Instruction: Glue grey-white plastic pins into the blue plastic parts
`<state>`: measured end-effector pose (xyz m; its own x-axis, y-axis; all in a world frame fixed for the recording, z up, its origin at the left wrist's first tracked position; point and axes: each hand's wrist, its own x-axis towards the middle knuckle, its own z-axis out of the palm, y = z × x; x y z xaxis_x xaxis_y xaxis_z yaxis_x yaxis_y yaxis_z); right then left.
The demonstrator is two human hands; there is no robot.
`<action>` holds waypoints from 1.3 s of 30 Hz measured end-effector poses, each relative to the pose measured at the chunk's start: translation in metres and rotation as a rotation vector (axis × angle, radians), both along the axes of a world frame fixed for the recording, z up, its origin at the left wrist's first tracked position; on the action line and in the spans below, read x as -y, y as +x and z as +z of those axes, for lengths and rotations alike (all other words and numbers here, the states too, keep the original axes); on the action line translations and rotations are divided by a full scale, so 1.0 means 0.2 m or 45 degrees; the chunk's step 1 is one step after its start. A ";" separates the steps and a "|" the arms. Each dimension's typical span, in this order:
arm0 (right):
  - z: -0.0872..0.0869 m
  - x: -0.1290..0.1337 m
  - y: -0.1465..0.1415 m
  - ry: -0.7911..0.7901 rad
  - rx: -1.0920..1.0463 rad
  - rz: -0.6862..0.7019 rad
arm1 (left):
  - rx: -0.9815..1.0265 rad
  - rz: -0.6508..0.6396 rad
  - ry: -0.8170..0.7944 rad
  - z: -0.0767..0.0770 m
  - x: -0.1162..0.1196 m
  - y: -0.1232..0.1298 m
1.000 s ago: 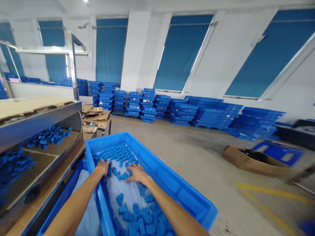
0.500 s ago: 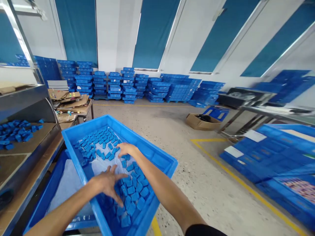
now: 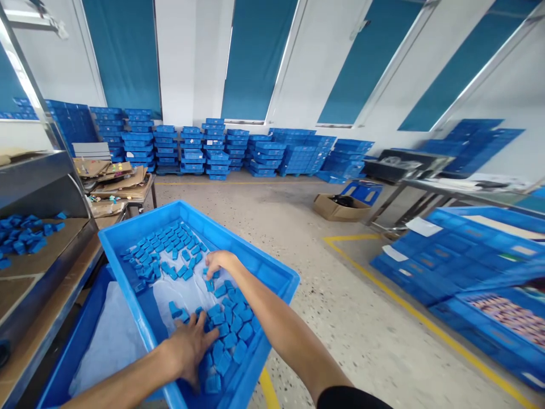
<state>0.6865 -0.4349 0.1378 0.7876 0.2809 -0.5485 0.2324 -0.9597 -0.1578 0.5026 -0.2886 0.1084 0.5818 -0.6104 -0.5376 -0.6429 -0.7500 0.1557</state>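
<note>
- Blue pieces point(image 3: 230, 340) lie in a blue tray point(image 3: 255, 267), lower left-centre of the frame.
- Left hand point(image 3: 190, 345): fingers splayed over the lower pieces.
- Right hand point(image 3: 219, 262): fingers curled, mid-frame; cannot tell if grasping.

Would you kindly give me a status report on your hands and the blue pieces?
Left hand spread over near blue pieces, right hand at pieces mid-tray. Blue tray: close rows at far end, looser pieces nearer. No visible obstruction.
</note>
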 end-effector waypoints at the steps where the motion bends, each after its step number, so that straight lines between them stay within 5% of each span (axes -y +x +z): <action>1: 0.00 0.00 0.00 -0.002 -0.003 0.012 | 0.011 -0.012 0.009 0.00 0.01 -0.01; 8: 0.00 -0.02 -0.02 -0.013 -0.016 0.099 | 0.046 -0.067 0.201 0.02 0.06 -0.01; 22: -0.04 -0.03 -0.03 0.021 -0.017 0.152 | -0.046 -0.007 -0.026 0.00 0.00 0.03; 33: 0.01 0.02 -0.05 0.037 0.099 0.105 | -0.020 0.396 -0.737 -0.01 -0.11 0.07; 39: -0.05 0.09 -0.33 -0.072 0.228 0.142 | -0.073 0.529 -0.929 -0.03 -0.14 0.07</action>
<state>0.6200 -0.4527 0.1277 0.8395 0.3447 -0.4199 0.3575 -0.9325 -0.0509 0.5176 -0.2604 0.1033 0.8198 -0.5584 -0.1268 -0.3128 -0.6222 0.7177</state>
